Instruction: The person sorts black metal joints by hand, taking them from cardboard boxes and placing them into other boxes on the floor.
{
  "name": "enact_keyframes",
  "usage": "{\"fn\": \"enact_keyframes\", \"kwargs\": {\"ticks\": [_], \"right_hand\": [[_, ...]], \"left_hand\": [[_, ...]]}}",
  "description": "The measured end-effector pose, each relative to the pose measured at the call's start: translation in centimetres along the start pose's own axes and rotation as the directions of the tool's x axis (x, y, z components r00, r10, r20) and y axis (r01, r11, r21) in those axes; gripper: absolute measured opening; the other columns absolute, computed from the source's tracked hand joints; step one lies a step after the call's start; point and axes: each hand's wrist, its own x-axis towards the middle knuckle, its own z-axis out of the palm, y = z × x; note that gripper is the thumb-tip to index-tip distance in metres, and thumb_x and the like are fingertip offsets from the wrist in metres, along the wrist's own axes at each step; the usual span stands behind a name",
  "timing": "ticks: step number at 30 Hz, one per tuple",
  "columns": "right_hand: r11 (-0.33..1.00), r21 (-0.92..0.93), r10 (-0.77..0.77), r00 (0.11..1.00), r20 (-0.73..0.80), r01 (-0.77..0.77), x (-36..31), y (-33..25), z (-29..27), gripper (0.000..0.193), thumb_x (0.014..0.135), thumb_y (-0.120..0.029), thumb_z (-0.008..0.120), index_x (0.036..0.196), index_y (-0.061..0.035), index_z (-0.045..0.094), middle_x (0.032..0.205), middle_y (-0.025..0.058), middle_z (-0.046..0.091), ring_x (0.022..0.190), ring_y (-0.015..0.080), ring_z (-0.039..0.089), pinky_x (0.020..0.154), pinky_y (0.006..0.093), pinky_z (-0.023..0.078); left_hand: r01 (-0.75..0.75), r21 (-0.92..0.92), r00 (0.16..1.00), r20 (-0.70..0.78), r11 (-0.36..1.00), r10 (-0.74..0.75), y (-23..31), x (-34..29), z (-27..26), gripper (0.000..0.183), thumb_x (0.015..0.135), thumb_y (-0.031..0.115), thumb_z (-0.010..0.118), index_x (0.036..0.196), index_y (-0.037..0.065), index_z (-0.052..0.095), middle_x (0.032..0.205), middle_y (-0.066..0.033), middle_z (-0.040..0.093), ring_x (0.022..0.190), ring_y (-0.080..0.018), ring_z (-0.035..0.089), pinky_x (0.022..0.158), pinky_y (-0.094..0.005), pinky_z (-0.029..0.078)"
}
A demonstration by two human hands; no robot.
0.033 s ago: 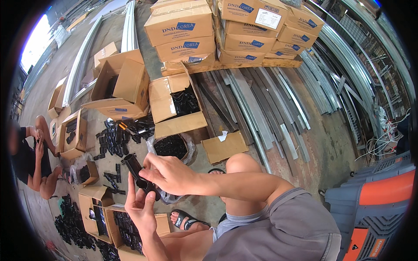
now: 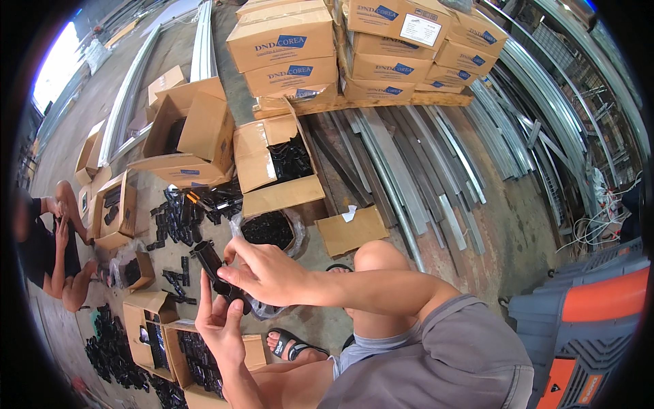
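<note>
In front of my legs I hold up a black tubular part [image 2: 207, 258], tilted, with a hollow rounded end at the upper left. My left hand [image 2: 223, 319] supports it from below, the index finger stretched along its side and the thumb near its lower end. From the right, my right hand [image 2: 262, 273] closes its thumb and bent fingers on the part's upper side. A small dark bit shows at those fingertips, too small to make out. Just beyond my hands stands a bag-lined carton [image 2: 298, 240] filled with small black pieces [image 2: 267, 232].
Open cartons of black parts [image 2: 289, 158] and loose black parts [image 2: 178, 219] surround me on the left and ahead. Stacked closed cartons [image 2: 281, 44] stand on a wooden pallet [image 2: 436, 99]. Metal profiles [image 2: 392, 153] lie ahead right, beside a grey-orange case [image 2: 586, 320]. Another person [image 2: 51, 238] sits far left.
</note>
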Motion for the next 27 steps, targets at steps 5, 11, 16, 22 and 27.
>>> {"fn": "enact_keyframes", "kwargs": {"ticks": [5,11,16,22,27], "right_hand": [[0.999,0.030,-0.028,0.998,-0.061,0.030,0.1,1.2,0.6,0.024,0.101,-0.024,0.056,0.099,0.0001,0.052,0.064,0.0136,0.059,0.061,0.0292,0.064,0.057,0.0418,0.046],[1.000,-0.003,-0.025,0.995,-0.101,0.025,-0.1,-0.4,0.1,0.025,0.102,-0.023,0.054,0.099,0.0013,0.052,0.072,0.0165,0.062,0.064,0.0325,0.065,0.059,0.0450,0.047],[0.997,0.009,-0.069,0.988,-0.136,0.071,0.0,2.0,1.1,0.024,0.102,-0.023,0.055,0.103,0.0006,0.052,0.070,0.0124,0.061,0.057,0.0241,0.059,0.056,0.0401,0.044],[0.993,0.100,0.067,0.996,-0.057,-0.061,-0.1,-0.4,0.3,0.021,0.102,-0.020,0.053,0.098,0.0004,0.053,0.071,0.0188,0.060,0.067,0.0391,0.063,0.060,0.0453,0.046],[0.983,0.110,0.156,0.984,-0.083,-0.147,-0.2,1.5,1.6,0.037,0.106,-0.030,0.045,0.086,0.0001,0.052,0.066,0.0186,0.058,0.063,0.0358,0.062,0.058,0.0456,0.045]], "left_hand": [[-0.007,0.016,1.000,-0.007,1.000,0.007,0.1,0.1,0.3,0.079,0.085,-0.011,0.065,0.155,0.000,0.030,0.081,0.0051,0.052,0.069,-0.0012,0.040,0.061,-0.0151,0.032],[0.007,0.005,1.000,-0.028,1.000,-0.006,0.4,0.0,0.6,0.078,0.086,-0.012,0.064,0.155,0.000,0.031,0.095,-0.0018,0.066,0.080,-0.0030,0.053,0.069,-0.0154,0.039],[-0.010,0.018,0.999,0.050,1.000,0.009,0.0,0.0,-0.2,0.078,0.086,-0.014,0.063,0.155,0.001,0.031,0.104,-0.0052,0.068,0.087,-0.0046,0.056,0.074,-0.0162,0.042],[-0.010,-0.047,1.000,0.029,0.999,0.011,0.6,-0.1,0.5,0.077,0.085,-0.017,0.062,0.154,-0.001,0.032,0.114,-0.0113,0.068,0.097,-0.0095,0.061,0.084,-0.0212,0.049],[0.011,-0.043,0.999,0.053,0.999,-0.009,-0.3,-0.1,0.2,0.076,0.086,-0.016,0.063,0.154,-0.001,0.032,0.111,-0.0081,0.069,0.091,-0.0082,0.060,0.078,-0.0195,0.047]]}}
